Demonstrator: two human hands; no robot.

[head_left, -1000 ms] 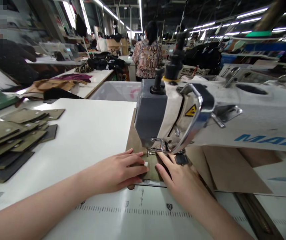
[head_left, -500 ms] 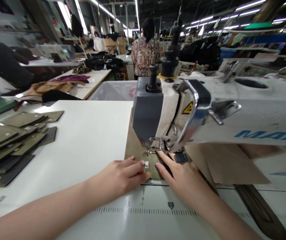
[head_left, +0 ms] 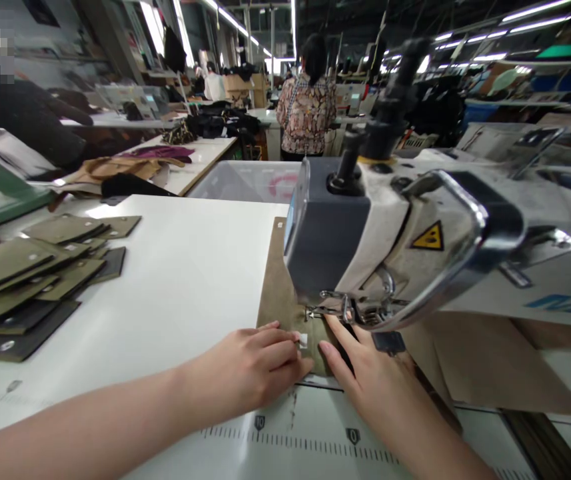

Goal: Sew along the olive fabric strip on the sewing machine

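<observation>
Fingers of the left hand (head_left: 258, 370) and right hand (head_left: 372, 383) press flat, holding nothing, on the olive fabric piece (head_left: 278, 293) lying on the worktop (head_left: 180, 280) under the presser foot (head_left: 332, 308). Fingertips so near the needle risk a prick, I think.

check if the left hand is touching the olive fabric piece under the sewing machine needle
Touching. The head view shows the left hand lying flat on the olive fabric piece, fingers pressing its near end.

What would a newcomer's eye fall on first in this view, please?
Most likely the sewing machine at centre right, with the left hand and right hand flat on olive fabric at its presser foot. Next, the stack of olive panels at far left.
</observation>
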